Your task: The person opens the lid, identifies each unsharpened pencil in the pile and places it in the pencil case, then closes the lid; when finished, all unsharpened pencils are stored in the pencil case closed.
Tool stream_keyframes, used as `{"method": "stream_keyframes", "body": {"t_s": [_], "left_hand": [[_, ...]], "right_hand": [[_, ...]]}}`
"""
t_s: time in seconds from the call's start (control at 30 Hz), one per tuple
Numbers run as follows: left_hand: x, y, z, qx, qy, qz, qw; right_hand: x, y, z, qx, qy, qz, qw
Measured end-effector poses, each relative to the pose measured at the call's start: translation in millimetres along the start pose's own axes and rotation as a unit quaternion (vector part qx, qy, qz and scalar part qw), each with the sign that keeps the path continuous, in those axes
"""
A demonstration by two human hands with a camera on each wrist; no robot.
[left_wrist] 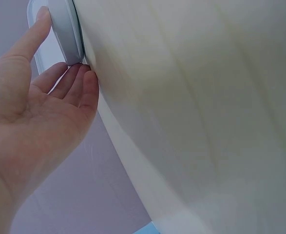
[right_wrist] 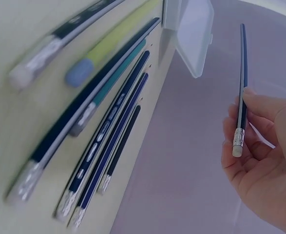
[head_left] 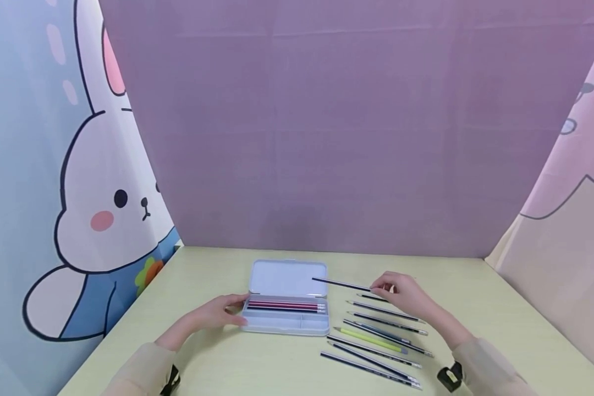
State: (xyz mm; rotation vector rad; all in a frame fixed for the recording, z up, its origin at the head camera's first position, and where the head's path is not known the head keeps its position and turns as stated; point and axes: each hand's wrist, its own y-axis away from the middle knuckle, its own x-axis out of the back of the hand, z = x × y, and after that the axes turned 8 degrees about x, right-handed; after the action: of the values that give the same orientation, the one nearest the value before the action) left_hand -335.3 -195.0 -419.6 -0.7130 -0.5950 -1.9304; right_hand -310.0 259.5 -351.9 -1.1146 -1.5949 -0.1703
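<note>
A white pencil case (head_left: 287, 331) lies with its lid (head_left: 289, 278) raised at the back. Several red and black pencils (head_left: 284, 307) lie side by side in its rear compartment, eraser ends to the right. My left hand (head_left: 218, 313) holds the case at its left end, thumb near the front corner and fingers farther back. Between thumb and fingers, my right hand (head_left: 403, 294) pinches a dark striped pencil (right_wrist: 242, 73) near its white eraser. That pencil is raised above the table, its far end pointing left and overlapping the lid in the head view.
Several dark pencils (head_left: 371, 360) lie spread in a slanting row right of the case. Among them are a yellow-green pencil (head_left: 371, 340) with a blue-grey end and a teal one (right_wrist: 116, 80). A purple backdrop (head_left: 317, 137) rises behind the table (head_left: 218, 368).
</note>
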Motion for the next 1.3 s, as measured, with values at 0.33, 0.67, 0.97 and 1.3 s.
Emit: {"method": "stream_keyframes", "body": {"t_s": [0.33,0.67,0.97,1.3], "left_hand": [[1.1,-0.5,-1.8,-0.009,0.012,-0.008,0.9999],[1.4,-0.8,1.8,-0.003,0.006,-0.005,1.0],[1.4,0.2,1.5,-0.002,0.01,-0.004,0.9999],[-0.1,-0.3,-1.1,-0.004,0.018,-0.003,0.9998]], "right_hand": [[-14.0,-20.3,-11.1,0.023,-0.01,-0.001,1.0],[-30.5,-38.2,-25.5,0.024,-0.024,-0.007,0.999],[-50.4,-54.1,-35.5,0.033,-0.051,-0.035,0.998],[-75.6,-70.6,-44.1,0.032,-0.053,-0.071,0.996]]}}
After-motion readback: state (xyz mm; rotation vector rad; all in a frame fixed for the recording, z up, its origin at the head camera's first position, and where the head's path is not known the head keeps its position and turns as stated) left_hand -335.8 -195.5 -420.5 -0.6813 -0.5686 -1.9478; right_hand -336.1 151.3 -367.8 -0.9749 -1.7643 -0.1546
